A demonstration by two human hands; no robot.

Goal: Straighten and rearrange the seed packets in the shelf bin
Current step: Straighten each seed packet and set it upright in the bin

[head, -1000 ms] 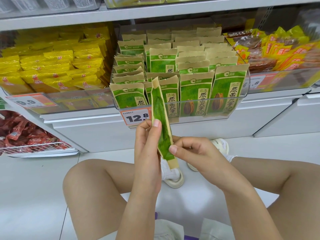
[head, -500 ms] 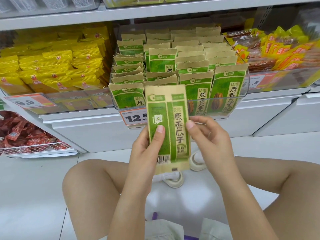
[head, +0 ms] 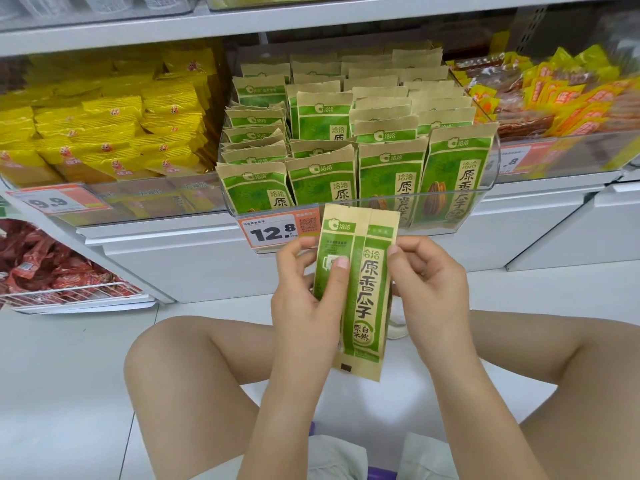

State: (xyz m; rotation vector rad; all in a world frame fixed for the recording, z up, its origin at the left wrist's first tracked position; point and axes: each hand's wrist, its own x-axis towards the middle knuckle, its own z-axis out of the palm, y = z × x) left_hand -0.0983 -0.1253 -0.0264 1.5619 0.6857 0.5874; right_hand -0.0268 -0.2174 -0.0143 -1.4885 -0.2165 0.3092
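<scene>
Shelf (head: 311,26): carries three clear bins side by side; the seed bin is the middle one.
Bin (head: 493,157): clear plastic, price tag (head: 273,232) clipped at its front left corner.
Packets in bin (head: 391,174): green and tan, standing in four rows front to back. Front edge holds four packets facing out. Left rows lean and overlap; right rows stand straighter. Total count not readable, since the rear packets hide one another.
Packet in hand (head: 360,289): one, out of the bin, held upright just below the bin's front edge, back seam facing the camera.
Left hand (head: 304,299): grips the packet's left edge, thumb across the face.
Right hand (head: 426,275): pinches the packet's right edge with fingertips.
Step in hand: judged as smoothing one packet before restocking.
Next move: likely turn the printed front outward, then slot it upright into a front row.
Hands: two.
</scene>
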